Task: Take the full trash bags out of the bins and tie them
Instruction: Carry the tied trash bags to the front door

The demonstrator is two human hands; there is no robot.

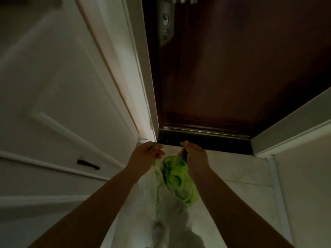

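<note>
While both bare forearms reach forward over a pale floor (pixel 238 169), the left hand (pixel 146 153) and right hand (pixel 194 154) each pinch a bunched strip of the green trash bag (pixel 179 181), fingers curled closed on the plastic. The bag hangs between and below the two hands, just in front of a dark threshold (pixel 206 142) under a brown door (pixel 241 68). To the left: a white panelled door (pixel 53 86) with a small black handle (pixel 88 165).

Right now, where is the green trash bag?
Head view, low centre: the green trash bag hangs between the left hand and right hand, just before the dark door's threshold.
</note>
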